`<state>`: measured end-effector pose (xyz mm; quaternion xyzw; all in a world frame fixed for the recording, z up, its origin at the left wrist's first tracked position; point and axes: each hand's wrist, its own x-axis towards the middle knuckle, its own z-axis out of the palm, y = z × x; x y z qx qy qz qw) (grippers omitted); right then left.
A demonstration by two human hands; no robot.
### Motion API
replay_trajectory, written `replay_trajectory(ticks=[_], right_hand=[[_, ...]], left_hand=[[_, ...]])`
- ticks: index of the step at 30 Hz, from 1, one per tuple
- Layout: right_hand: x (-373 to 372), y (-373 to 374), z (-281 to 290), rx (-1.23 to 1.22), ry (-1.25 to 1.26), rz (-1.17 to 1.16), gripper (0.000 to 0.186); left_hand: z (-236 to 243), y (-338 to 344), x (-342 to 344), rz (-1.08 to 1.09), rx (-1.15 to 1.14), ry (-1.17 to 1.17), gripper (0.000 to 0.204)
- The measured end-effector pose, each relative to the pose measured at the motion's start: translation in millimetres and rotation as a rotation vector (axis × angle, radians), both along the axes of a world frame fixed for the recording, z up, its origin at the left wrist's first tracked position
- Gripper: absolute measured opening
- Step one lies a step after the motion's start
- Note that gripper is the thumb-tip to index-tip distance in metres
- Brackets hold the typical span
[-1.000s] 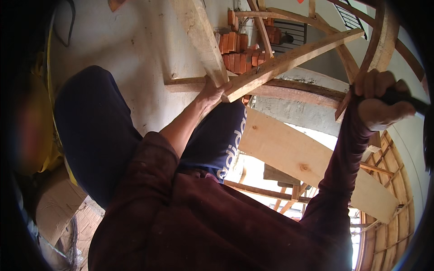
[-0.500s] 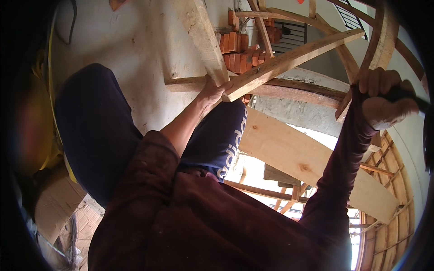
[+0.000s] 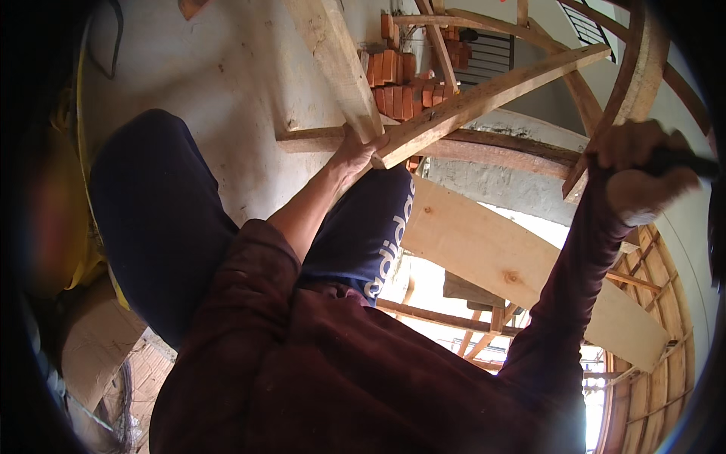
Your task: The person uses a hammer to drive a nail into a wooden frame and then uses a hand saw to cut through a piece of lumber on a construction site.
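My left hand (image 3: 354,157) is closed at the spot where several pieces of timber meet. Its fingers wrap round the near end of a squared wooden batten (image 3: 491,106) that slants up to the right. A thick wooden post (image 3: 329,64) comes down from above to the same spot, and a horizontal beam (image 3: 499,153) passes behind. At the far right, my right hand (image 3: 643,170) is raised and gripped round the black handle (image 3: 681,162) of a tool. The tool's working end cannot be made out at the dark picture rim. Motion blurs this hand a little.
Stacked red bricks (image 3: 397,76) stand behind the timbers beside a pale wall (image 3: 197,60). A wide plywood board (image 3: 484,246) slants down on the right, with a wooden slatted frame (image 3: 658,325) beyond. Cardboard (image 3: 98,340) lies at the lower left. My knees flank the left forearm.
My right hand has dropped very slightly with the black-handled tool and is more blurred. My left hand and the timbers it holds stay in place.
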<state>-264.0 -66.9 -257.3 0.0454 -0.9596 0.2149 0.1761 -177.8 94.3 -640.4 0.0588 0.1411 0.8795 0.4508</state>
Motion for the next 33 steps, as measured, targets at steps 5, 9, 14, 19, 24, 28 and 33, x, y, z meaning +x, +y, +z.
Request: replay_trajectory(ticks=[5, 9, 14, 19, 24, 28, 33], right_hand=[[148.1, 159.9, -17.5, 1.007, -0.916, -0.564, 0.034], [120.2, 123.9, -6.2, 0.752, -0.944, -0.744, 0.032], [-6.6, 35.9, 6.4, 0.118, -0.166, -0.063, 0.042], [136.0, 170.9, -10.7, 1.104, -0.378, -0.218, 0.035], [113.9, 119.7, -19.1, 0.734, -1.001, -0.745, 0.039], [35.8, 73.8, -8.0, 0.246, -0.269, -0.415, 0.045], [20.9, 74.9, -3.8, 0.615, 0.319, -0.027, 0.049]], left_hand=[[-0.8, -3.4, -1.3, 0.069, -0.047, 0.046, 0.108], [-25.2, 19.7, 0.9, 0.139, -0.017, 0.063, 0.118], [-20.3, 8.6, -8.1, 0.036, -0.028, -0.022, 0.101], [-2.0, -11.3, -1.5, -0.053, -0.122, 0.014, 0.109], [-6.1, 0.6, 0.0, 0.098, -0.111, 0.048, 0.113], [-19.6, 16.9, -9.5, 0.064, 0.046, -0.023, 0.114], [3.0, -10.6, -7.5, -0.058, -0.006, -0.042, 0.107]])
